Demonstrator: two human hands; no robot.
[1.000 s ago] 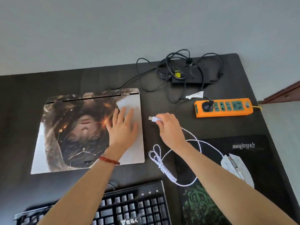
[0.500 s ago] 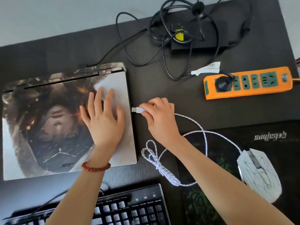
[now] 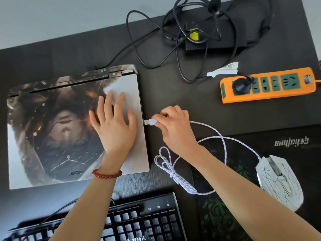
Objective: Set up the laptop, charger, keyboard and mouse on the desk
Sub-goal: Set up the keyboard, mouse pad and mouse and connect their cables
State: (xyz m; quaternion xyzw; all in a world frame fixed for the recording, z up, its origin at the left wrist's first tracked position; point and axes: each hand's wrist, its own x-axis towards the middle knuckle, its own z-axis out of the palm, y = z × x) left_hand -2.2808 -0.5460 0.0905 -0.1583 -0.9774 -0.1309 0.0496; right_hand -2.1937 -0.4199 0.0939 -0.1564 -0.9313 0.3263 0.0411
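Note:
A closed laptop with a printed picture on its lid lies on the left of the dark desk. My left hand rests flat on the lid near its right edge. My right hand pinches the white USB plug of the mouse cable, its metal tip just short of the laptop's right side. The white braided cable loops back to the white mouse on a dark mouse pad. A black keyboard lies at the near edge. The black charger brick sits at the back.
An orange power strip lies at the right with one black plug in it. Tangled black charger cords spread between the brick, the strip and the laptop's back edge. A black keyboard cable runs along the near left.
My right hand has carried the USB plug leftward and closer to the laptop's right side. The view has moved nearer and lower over the desk. My left hand stays on the lid.

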